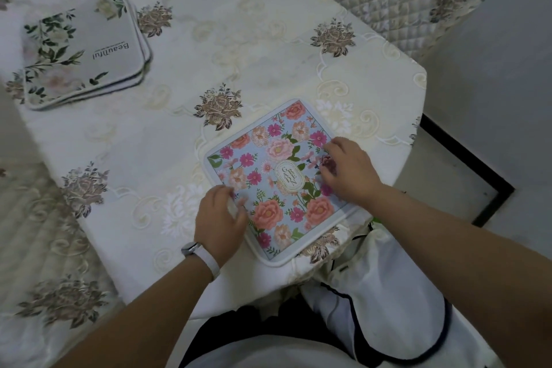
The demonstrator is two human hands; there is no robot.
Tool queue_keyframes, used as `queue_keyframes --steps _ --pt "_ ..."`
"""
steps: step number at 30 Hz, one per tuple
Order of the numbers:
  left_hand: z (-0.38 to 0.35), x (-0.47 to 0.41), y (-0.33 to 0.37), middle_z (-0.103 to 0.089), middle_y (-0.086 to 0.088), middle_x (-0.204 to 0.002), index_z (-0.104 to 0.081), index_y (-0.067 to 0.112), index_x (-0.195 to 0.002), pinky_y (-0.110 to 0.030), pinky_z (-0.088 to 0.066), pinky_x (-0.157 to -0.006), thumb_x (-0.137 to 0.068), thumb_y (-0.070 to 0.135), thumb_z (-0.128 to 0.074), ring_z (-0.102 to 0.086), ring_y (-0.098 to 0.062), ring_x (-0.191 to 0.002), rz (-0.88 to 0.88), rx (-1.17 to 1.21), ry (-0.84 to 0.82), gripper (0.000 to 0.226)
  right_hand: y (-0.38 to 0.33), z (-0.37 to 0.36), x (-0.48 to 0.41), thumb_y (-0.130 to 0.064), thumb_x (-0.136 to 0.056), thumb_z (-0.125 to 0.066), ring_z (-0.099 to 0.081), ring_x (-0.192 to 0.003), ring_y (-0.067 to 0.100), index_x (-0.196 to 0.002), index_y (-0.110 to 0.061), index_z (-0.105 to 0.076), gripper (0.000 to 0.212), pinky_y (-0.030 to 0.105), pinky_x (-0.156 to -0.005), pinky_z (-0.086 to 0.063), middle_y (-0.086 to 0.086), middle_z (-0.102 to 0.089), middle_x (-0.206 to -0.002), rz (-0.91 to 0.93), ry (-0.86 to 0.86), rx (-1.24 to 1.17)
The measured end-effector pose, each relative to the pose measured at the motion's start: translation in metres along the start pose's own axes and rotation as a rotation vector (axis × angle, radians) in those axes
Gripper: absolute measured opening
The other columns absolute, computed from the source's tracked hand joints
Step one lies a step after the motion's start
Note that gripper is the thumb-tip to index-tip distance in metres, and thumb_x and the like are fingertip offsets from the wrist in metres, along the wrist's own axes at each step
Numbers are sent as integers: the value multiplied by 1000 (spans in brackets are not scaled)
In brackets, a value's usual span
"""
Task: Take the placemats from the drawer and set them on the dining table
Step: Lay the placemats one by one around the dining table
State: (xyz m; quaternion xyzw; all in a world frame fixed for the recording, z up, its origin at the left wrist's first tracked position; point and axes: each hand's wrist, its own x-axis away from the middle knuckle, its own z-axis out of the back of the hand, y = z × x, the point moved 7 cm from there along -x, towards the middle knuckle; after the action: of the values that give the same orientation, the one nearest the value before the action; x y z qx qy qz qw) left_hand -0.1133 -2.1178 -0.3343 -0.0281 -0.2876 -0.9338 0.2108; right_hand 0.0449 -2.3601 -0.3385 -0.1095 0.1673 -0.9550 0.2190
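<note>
- Placemat (277, 179) with pink flowers lies under our 2 hands on the table (167, 134).
- Left hand (219, 219) and right hand (349, 172) press flat, grasping nothing.
- 1 white stack (85, 51) sits well apart.

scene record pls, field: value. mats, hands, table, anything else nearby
surface: table under an embroidered floral cloth
blue mat: blue mat, pink flowers, lies flat at the near table edge, turned at an angle
white mats: white mats, a stack at far left, top one printed "Beautiful"; count unclear
left hand: left hand on the blue mat's left edge, watch at the wrist
right hand: right hand resting on the blue mat's right side
chair: quilted chair at the far right
</note>
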Motion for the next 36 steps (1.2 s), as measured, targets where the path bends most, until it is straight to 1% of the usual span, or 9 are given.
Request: queue_keyframes --steps 2,4,6,9,11,15,20,26,36 --pt "-16 -10 8 -50 -11 -140 -51 10 -133 -47 -37 -110 -89 40 -61 -44 -29 -131 -104 -104 -96 54 -15 -14 1 -36 -87 -59 -47 -124 32 -129 -13 -56 48 50 -103 -41 13 -50 -137 94 -62 32" --pt "-32 -18 15 -39 -8 -151 -44 14 -141 -48 -26 -116 -91 49 -51 -30 -28 -142 -205 -223 -154 62 -29 -31 1 -45 -91 -50 -33 -139 32 -140 -17 -46 57 52 -117 -25 13 -38 -152 158 -171 113" --pt "-42 -27 21 -32 -8 -156 -41 16 -144 -50 -18 -118 -92 51 -39 -22 -28 -146 -283 -282 -177 63 -43 -43 -2 -51 -95 -41 -16 -148 28 -150 -22 -34 62 49 -121 -7 7 -22 -161 211 -229 164" --pt "-53 -50 29 -33 -10 -155 -42 16 -145 -53 -18 -116 -93 46 -34 -24 -30 -145 -395 -337 -186 61 -62 -56 -15 -58 -97 -31 -2 -151 25 -155 -26 -20 68 51 -121 -2 1 -8 -165 286 -250 188" --pt "-56 -66 32 -32 -9 -156 -39 15 -147 -52 -18 -116 -95 45 -29 -24 -29 -145 -430 -359 -184 60 -70 -64 -29 -61 -97 -24 1 -151 24 -156 -26 -13 70 51 -121 -1 0 -3 -165 320 -251 227" --pt "-49 -99 26 -22 -4 -160 -28 16 -152 -48 -12 -118 -97 44 -21 -14 -22 -148 -410 -360 -139 62 -81 -71 -65 -62 -95 -11 6 -151 20 -157 -24 -3 73 49 -121 3 -4 3 -165 347 -243 273" --pt "-39 -124 7 -14 0 -162 -20 26 -153 -50 -8 -118 -97 52 -26 -8 -21 -149 -318 -378 -81 62 -86 -69 -99 -63 -96 -17 1 -151 20 -156 -29 -6 71 48 -121 1 -6 0 -165 366 -185 293" --pt "-32 -132 1 -9 -1 -163 -13 28 -155 -49 -8 -118 -95 59 -27 -5 -21 -149 -227 -392 -44 69 -81 -66 -118 -66 -95 -19 3 -151 20 -156 -32 -5 71 49 -121 1 -5 0 -165 276 -161 252" --pt "-26 -118 -10 -5 -1 -163 -11 29 -154 -51 -5 -119 -94 63 -26 -1 -22 -149 -98 -354 -7 71 -34 -50 -95 -61 -96 -20 6 -151 24 -157 -24 -3 73 45 -121 2 4 4 -165 45 -100 213"
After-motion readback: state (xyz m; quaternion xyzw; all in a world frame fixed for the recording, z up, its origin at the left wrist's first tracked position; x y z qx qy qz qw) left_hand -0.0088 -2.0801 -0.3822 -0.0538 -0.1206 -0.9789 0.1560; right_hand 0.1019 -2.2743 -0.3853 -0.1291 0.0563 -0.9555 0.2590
